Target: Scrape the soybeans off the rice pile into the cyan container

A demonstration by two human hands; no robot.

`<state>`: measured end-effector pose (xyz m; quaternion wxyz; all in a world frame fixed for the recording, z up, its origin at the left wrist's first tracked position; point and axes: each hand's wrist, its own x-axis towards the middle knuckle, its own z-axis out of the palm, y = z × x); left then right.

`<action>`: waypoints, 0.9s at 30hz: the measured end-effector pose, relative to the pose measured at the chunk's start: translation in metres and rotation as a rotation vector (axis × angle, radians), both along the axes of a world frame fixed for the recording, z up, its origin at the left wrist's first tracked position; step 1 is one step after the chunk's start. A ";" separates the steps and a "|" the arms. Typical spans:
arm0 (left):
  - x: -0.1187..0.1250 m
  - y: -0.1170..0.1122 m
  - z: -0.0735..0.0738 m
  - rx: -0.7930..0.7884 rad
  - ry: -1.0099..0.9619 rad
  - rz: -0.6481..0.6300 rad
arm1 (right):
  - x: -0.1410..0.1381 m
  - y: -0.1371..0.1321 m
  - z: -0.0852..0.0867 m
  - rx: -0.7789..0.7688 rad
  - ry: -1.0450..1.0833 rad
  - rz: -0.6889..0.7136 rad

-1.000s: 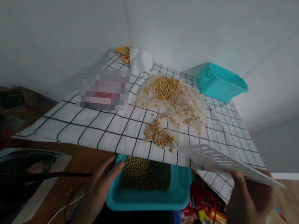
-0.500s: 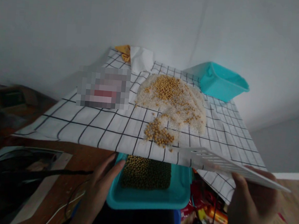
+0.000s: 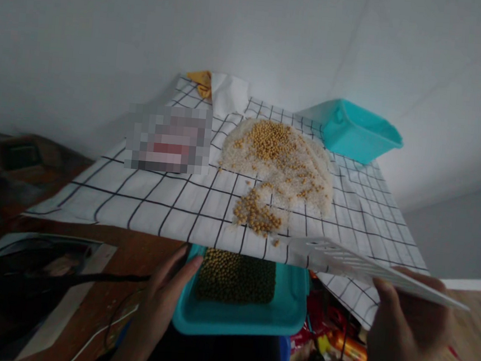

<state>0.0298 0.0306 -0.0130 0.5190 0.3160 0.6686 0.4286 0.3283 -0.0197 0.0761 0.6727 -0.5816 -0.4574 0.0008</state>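
My left hand (image 3: 158,300) grips the left rim of a teal tray (image 3: 236,320) held under the table's near edge; yellow and green beans lie in it. My right hand (image 3: 406,330) is closed round a white slotted scraper (image 3: 355,262), whose tip rests on the checked white cloth (image 3: 150,200) just right of a small heap of yellow beans (image 3: 256,215). Behind that heap spreads a bigger pile of white rice mixed with yellow beans (image 3: 280,158).
A second teal tub (image 3: 356,131) stands at the cloth's far right by the white wall. A crumpled white paper (image 3: 226,95) and something orange (image 3: 201,81) lie at the far edge. A blurred-out patch sits left of the pile. Dark cables and coloured packets lie below.
Almost nothing: the scraper and my right hand have shifted slightly right and a little lower. The tray and left hand stay put.
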 end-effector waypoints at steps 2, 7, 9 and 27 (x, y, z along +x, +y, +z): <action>-0.001 0.000 -0.003 -0.005 -0.026 -0.013 | 0.001 0.001 -0.001 0.050 -0.013 0.043; -0.002 0.000 -0.005 -0.025 -0.034 -0.007 | -0.002 0.002 0.001 0.052 0.039 0.157; -0.004 -0.001 -0.007 -0.037 -0.031 0.003 | -0.002 0.001 0.001 0.022 0.068 0.109; 0.002 -0.001 0.006 0.021 -0.040 -0.034 | 0.001 0.015 -0.009 0.031 0.038 0.010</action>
